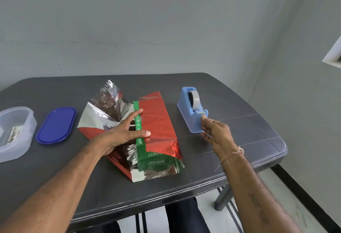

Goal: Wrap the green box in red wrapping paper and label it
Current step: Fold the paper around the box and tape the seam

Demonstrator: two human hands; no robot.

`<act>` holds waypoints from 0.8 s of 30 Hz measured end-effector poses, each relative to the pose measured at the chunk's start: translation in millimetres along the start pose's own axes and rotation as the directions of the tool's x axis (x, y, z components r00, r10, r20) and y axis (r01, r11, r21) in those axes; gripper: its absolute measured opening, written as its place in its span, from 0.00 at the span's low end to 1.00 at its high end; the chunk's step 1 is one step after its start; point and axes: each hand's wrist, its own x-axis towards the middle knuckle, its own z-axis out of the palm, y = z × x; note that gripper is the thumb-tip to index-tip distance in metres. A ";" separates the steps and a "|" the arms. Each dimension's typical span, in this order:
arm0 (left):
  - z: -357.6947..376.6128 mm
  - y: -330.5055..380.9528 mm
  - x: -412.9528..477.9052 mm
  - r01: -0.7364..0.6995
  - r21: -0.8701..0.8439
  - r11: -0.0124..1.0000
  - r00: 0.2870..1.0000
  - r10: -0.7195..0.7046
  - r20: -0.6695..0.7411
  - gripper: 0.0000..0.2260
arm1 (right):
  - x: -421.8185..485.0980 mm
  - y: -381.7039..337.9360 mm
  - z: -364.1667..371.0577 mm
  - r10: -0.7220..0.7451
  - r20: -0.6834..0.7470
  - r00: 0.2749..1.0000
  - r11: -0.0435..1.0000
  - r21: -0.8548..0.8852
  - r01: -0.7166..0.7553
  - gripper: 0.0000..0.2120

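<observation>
The green box [138, 122] lies mid-counter, half swaddled in red wrapping paper [156, 118]. Only a narrow green strip along the top and its printed end at 6 o'clock are uncovered. The left hand [125, 133] lies flat across the seam, its grip apart, with straight fingers pressing the loose edge down. The right hand [215, 131], at 3 o'clock of the box, has its grip closed in a pinch on what looks like a short tape strip [208, 134] at the cutter of the blue tape dispenser [190, 116]. The paper looks like thin, slick foil, silver underneath. It probably springs open once released and creases or tears easily, so it is best held by flat pressure near the seam, not by its flared ends at 11 and 6 o'clock. The box seems light and stiff enough to bear that press. On the counter [239, 140], a blue lid [56, 124] and a clear tub [16, 131] sit at 9 o'clock.
</observation>
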 end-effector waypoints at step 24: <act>-3.6 -4.6 2.7 0.033 -0.011 0.999 0.999 -0.032 0.031 0.47 | -6.8 31.7 -6.1 -0.077 0.030 0.997 0.997 0.005 0.077 0.10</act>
